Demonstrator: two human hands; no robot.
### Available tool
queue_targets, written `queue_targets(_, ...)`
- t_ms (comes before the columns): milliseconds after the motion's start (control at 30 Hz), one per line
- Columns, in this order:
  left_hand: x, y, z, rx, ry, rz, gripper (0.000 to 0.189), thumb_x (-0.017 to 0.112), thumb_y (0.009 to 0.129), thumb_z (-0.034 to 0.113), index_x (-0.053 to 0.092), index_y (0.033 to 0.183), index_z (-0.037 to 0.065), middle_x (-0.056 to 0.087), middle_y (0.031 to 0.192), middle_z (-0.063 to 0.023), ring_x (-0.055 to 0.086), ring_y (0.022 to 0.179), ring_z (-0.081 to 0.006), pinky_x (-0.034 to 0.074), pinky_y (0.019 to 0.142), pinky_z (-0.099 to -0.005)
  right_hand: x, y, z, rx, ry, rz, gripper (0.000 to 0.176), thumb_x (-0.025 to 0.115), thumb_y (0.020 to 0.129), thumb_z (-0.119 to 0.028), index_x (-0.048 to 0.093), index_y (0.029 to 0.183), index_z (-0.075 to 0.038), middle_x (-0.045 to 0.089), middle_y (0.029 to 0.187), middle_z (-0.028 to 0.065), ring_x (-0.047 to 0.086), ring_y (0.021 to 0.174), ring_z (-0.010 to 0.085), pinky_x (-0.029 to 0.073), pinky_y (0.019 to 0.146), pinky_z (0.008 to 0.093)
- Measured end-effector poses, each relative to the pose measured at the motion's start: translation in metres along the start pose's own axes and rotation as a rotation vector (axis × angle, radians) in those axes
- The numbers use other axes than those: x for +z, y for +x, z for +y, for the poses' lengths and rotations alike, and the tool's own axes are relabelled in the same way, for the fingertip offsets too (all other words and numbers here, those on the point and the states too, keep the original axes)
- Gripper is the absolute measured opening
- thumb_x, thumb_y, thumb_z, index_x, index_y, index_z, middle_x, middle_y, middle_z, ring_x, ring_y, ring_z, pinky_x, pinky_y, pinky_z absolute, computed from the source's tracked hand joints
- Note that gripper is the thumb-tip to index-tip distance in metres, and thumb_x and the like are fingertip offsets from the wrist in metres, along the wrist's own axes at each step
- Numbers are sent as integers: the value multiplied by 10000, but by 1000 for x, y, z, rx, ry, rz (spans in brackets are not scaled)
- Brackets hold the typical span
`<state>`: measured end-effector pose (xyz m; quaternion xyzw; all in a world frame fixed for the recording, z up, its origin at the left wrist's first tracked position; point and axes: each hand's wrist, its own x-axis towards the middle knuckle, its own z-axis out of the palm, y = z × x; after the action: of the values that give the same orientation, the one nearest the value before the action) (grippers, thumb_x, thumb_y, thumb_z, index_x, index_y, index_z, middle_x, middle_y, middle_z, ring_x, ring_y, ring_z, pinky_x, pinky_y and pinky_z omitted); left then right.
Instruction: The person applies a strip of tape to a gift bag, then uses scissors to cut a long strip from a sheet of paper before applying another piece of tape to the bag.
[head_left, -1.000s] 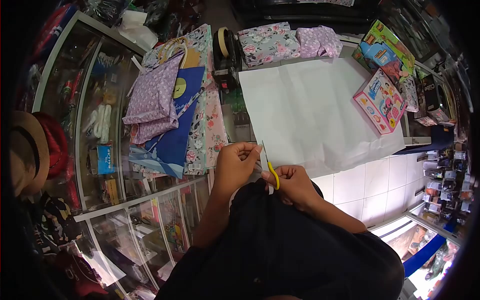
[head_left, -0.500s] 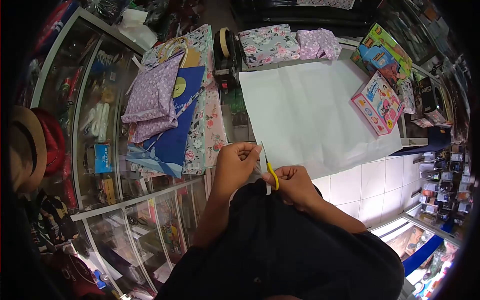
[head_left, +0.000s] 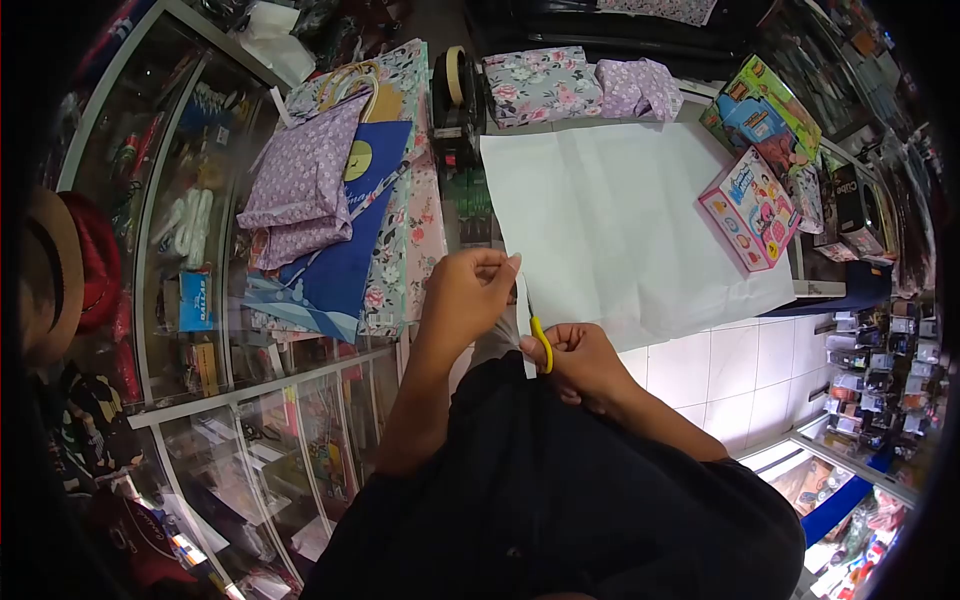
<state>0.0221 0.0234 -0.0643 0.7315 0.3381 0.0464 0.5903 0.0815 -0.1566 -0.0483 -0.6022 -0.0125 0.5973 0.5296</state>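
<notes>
A large sheet of white paper (head_left: 620, 230) lies spread over the counter in front of me. At its near left edge, my left hand (head_left: 468, 295) pinches a narrow white paper strip (head_left: 521, 297) between thumb and fingertips. My right hand (head_left: 587, 365) grips scissors with yellow handles (head_left: 544, 347), fingers wrapped in the loops. The blades point away from me along the sheet's left edge, beside the strip. The strip's lower end hangs past the handles, close to my black shirt (head_left: 600, 470).
A pink toy box (head_left: 750, 208) and a green box (head_left: 765, 105) rest on the sheet's right side. Behind stand a tape dispenser (head_left: 455, 105) and a floral-wrapped parcel (head_left: 542, 88). To the left, a purple floral package (head_left: 305, 185) and blue bag (head_left: 330, 270) lie on the glass case.
My left hand has moved forward, away from the scissors, with its fingertips farther up the strip. My right hand stays nearly in place with the scissors. The view has shifted slightly.
</notes>
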Motion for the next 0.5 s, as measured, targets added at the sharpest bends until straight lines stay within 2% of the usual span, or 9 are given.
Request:
queue_targets(33, 0, 3, 0, 11, -7, 19, 298, 682, 917, 164, 645, 1026, -111, 702, 817, -105, 679, 668, -128, 528, 615, -227, 0, 1, 0, -13, 15, -6, 435, 793, 833, -399, 591, 718, -31, 467, 490, -19, 363, 332, 63, 277, 342, 228)
queue_targets(200, -3, 9, 2, -7, -10, -15, 287, 679, 914, 146, 638, 1055, -101, 696, 813, -102, 674, 654, -126, 521, 605, -224, -3, 2, 0, 19, -6, 2, 446, 790, 834, -412, 572, 692, -49, 449, 475, -22, 359, 331, 65, 278, 343, 229)
queue_targets(267, -3, 9, 2, -31, -30, -23, 284, 685, 896, 147, 652, 1067, -77, 727, 824, -121, 703, 663, -136, 549, 625, -254, -3, 3, -1, 25, -4, 10, 450, 789, 833, -416, 567, 684, -54, 442, 470, -23, 358, 330, 66, 277, 344, 229)
queue_targets(500, -2, 9, -8, 5, -89, -79, 333, 697, 890, 127, 611, 1114, -103, 715, 809, -97, 692, 669, -126, 524, 607, -232, -2, -1, -10, 37, -32, 5, 486, 785, 832, -431, 533, 644, -62, 422, 457, -23, 356, 326, 73, 275, 338, 236)
